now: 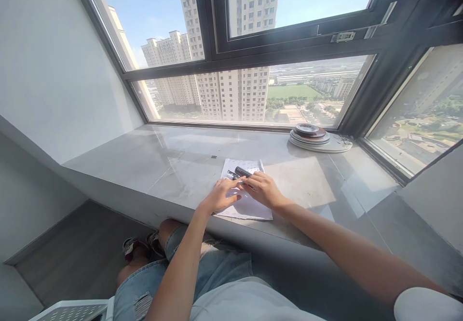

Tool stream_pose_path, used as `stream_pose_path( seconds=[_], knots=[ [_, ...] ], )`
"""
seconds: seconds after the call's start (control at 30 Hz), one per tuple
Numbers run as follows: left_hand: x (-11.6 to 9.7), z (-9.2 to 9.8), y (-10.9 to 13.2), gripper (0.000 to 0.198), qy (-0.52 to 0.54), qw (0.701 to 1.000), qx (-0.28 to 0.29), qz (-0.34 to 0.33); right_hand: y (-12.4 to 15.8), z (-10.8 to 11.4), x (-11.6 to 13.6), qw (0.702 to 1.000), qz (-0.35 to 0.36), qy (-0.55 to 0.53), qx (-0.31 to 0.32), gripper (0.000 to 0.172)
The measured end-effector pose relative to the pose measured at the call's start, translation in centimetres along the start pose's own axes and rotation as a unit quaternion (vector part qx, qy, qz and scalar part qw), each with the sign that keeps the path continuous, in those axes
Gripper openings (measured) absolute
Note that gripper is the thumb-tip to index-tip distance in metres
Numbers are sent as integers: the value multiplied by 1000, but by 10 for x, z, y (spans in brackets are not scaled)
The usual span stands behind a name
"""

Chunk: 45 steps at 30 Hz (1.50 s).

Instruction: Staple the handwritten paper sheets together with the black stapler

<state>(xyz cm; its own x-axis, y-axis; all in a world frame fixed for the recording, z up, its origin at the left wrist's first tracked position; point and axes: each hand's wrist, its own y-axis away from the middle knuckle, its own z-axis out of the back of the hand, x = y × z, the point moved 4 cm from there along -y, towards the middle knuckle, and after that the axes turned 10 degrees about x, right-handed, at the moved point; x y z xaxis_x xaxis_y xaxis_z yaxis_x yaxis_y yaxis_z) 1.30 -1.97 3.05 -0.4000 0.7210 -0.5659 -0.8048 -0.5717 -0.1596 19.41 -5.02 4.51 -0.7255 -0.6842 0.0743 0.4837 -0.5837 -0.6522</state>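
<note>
Both my hands meet over a white sheet or pad of paper [249, 210] on the window ledge. My left hand [220, 195] has its fingertips drawn together beside the right ones, its thumb lower. My right hand [265, 189] is closed, with the fingers bent in towards the left fingertips. Something thin seems to be between the fingertips, too small to make out. A black, pen-like cylinder [242, 171] shows just beyond the right fingers, partly hidden by them. Beside it, near the left fingertips, is a smaller dark and shiny piece [231, 174]. Printed marks cover the paper's far part.
Two tiny dark pieces [213, 156] lie on the tiled ledge [188, 167] beyond the paper. At the back right stands a stack of plates [309, 140] by the window frame [289, 46]. A white perforated stool or chair [77, 311] is at the lower left.
</note>
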Motion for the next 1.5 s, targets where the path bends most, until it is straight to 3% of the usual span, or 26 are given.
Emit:
stream_pose_path(
  seconds=[0.23, 0.43, 0.53, 0.63, 0.87, 1.07, 1.13, 1.2, 1.33, 1.43, 1.5],
  knots=[
    [-1, 1, 1, 67, 15, 1000, -10, -6, 0, 10, -14, 997, -69, 8, -26, 26],
    [-2, 3, 1, 67, 30, 999, -14, -1, 3, 20, -38, 982, -165, -53, -72, 22],
    [-1, 3, 1, 66, 35, 999, -18, -2, 9, 23, -65, 959, -257, -74, -90, 28],
    [0, 3, 1, 58, 34, 999, -21, -1, 19, 25, -100, 926, -364, -77, -61, 32],
    [-1, 3, 0, 48, 27, 999, -22, -1, 58, 26, -162, 847, -524, -90, -25, 16],
    [-2, 3, 0, 43, 34, 999, -27, -6, 73, 22, -178, 806, -580, -108, -57, 22],
    [-3, 5, 0, 38, 39, 997, -60, -13, 73, 23, -178, 799, -586, -115, -72, 25],
    [0, 12, 1, 30, 40, 990, -132, -15, 73, 23, -178, 792, -595, -113, -83, 27],
    [29, 40, 0, 22, -9, 970, -242, 17, 71, 20, -177, 795, -590, -95, -102, 27],
    [75, 66, -7, 22, -78, 956, -262, 103, 62, 16, -169, 819, -554, -103, -109, 25],
    [109, 77, -15, 26, -98, 946, -244, 188, 52, 13, -158, 838, -520, -117, -111, 22]
  ],
)
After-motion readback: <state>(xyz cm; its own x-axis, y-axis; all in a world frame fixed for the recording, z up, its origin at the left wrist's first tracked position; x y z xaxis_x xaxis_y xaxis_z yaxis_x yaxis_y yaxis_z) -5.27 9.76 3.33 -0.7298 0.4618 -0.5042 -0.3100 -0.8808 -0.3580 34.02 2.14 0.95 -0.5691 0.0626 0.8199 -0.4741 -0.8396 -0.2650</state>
